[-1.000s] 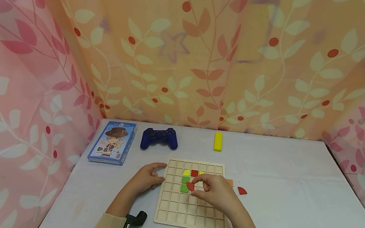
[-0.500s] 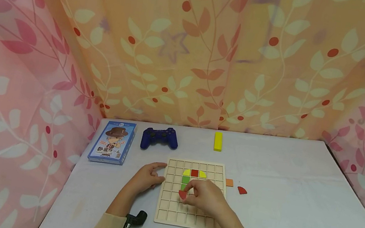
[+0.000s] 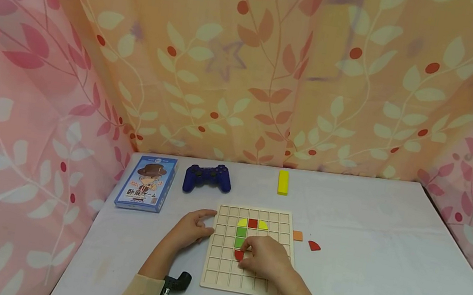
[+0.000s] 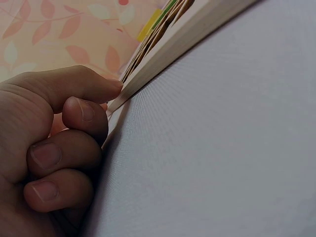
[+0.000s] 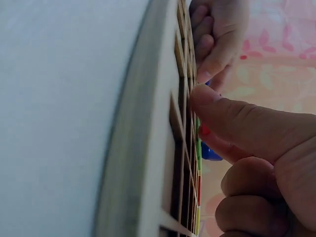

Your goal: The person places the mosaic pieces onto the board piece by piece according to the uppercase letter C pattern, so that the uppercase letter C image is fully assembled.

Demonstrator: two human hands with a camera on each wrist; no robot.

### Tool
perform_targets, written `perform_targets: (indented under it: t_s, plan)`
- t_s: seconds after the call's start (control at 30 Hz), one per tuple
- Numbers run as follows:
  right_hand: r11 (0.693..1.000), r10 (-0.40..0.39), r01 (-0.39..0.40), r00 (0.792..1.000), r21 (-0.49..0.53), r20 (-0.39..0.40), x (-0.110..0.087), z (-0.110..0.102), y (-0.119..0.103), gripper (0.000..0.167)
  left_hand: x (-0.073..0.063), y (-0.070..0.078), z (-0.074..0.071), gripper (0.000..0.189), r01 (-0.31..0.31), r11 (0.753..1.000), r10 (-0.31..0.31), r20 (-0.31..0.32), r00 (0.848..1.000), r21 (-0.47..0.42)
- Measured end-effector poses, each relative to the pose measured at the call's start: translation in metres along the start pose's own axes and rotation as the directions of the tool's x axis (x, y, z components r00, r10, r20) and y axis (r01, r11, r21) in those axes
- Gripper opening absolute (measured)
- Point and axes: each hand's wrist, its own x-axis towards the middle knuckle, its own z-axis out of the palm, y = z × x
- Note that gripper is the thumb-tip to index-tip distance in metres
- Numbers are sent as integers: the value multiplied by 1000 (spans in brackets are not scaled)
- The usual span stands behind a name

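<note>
A square wooden grid board [image 3: 217,266] lies on the table. My right hand [image 3: 267,258] is over its middle, thumb and index finger at a red quarter-circle tile [image 3: 239,255] just below two green square tiles [image 3: 241,232]. In the right wrist view, a bit of the red tile [image 5: 204,130] shows between thumb and index finger. At the board's left edge rests my left hand [image 3: 188,230], index finger and thumb touching the rim. The left wrist view shows this thumb [image 4: 84,86] against the board's side, other fingers folded. A red square tile [image 3: 253,223] sits between two yellow tiles [image 3: 263,225].
Right of the board lie an orange tile [image 3: 298,235] and another red quarter-circle tile [image 3: 314,246]. Behind it stand a blue game controller [image 3: 208,178] and a yellow block [image 3: 283,183]. A blue card-game box [image 3: 146,183] lies at the left. Patterned cloth [image 3: 240,65] walls the table.
My right hand has moved toward me, bringing the red tile from over the green tiles down to the cell below them. The left hand stays at the board's edge.
</note>
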Motion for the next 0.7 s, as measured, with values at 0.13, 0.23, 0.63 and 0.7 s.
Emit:
perform_targets:
  t_s: [0.13,0.23,0.63,0.7]
  plan:
    - [1000,6,-6,1000,-4,9,1,2,1,22,-1,1,0,57,7,1000,-7,-1,1000,-3]
    - [1000,6,-6,1000,-10,12,1,3,3,23,-1,1,-1,57,10,1000,-10,1,1000,-2]
    - [1000,-15,16,1000,23,-8,3,4,9,24,1,-1,0,57,36,999,-37,-4,999,-8]
    - [1000,-9,9,1000,22,-11,4,4,10,23,1,-2,0,57,36,999,-36,-3,999,-14]
